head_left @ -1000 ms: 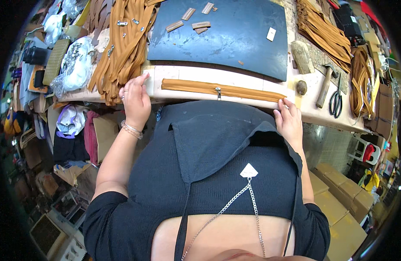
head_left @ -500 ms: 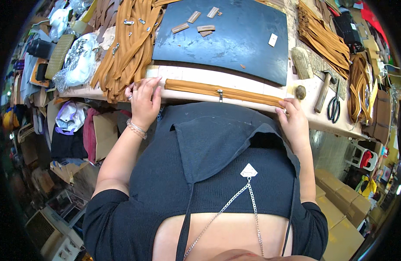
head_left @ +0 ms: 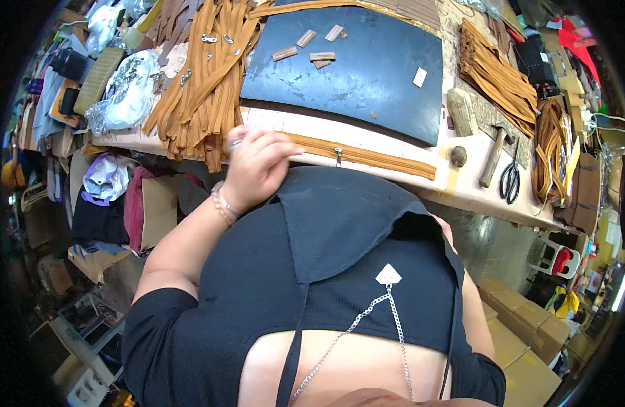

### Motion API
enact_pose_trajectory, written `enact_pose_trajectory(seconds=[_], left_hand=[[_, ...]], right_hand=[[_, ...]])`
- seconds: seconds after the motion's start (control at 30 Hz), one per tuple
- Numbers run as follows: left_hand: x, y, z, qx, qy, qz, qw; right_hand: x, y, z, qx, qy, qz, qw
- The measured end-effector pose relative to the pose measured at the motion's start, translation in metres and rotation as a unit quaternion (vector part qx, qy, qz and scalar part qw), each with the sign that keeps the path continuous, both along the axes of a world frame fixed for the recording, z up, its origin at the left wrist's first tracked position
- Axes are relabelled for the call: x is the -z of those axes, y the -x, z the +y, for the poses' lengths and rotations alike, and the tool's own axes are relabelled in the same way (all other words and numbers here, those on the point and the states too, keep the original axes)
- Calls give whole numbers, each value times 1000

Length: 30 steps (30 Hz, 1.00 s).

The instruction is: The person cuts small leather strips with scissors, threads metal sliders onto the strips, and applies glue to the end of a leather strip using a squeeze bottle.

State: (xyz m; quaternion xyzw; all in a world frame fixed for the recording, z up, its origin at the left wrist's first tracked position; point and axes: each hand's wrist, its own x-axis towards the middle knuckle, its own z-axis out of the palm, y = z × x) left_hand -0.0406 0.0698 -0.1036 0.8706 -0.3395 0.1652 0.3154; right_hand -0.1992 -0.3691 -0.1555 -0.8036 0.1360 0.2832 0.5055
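Note:
A brown zipper [head_left: 367, 157] lies lengthwise along the table's near edge, with a silver zipper pull [head_left: 338, 154] near its middle. My left hand [head_left: 258, 163] is over the zipper's left end and covers it. Its bent fingers are smeared by motion, so whether they grip anything cannot be told; a small greyish spot shows at the fingertips. My right hand [head_left: 447, 230] is down beside my body, off the table, mostly hidden behind the black apron [head_left: 346, 230]. Its fingers do not show.
Beyond the zipper lies a dark board [head_left: 353, 74] bearing several small pieces. Many brown zippers [head_left: 204, 95] are heaped at left, and another zipper bundle [head_left: 499, 74] lies at right. A hammer [head_left: 492, 159], scissors [head_left: 510, 182] and a wooden block [head_left: 462, 112] lie at right.
My left hand has moved right, from the zipper heap to over the zipper's left end. My right hand has let go of the zipper's right end and dropped down beside my body.

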Motion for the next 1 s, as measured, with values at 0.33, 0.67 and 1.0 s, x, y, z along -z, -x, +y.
enact_pose_trajectory(seconds=[0.33,0.67,1.0], left_hand=[[31,-46,-148,412,-37,475,777],[28,-62,-166,424,-125,639,629],[34,-62,-176,424,-169,600,657]], right_hand=[[-55,-17,46,-28,-42,-158,986],[-83,-6,57,-66,174,-263,947],[-101,-43,87,-287,533,-268,749]])
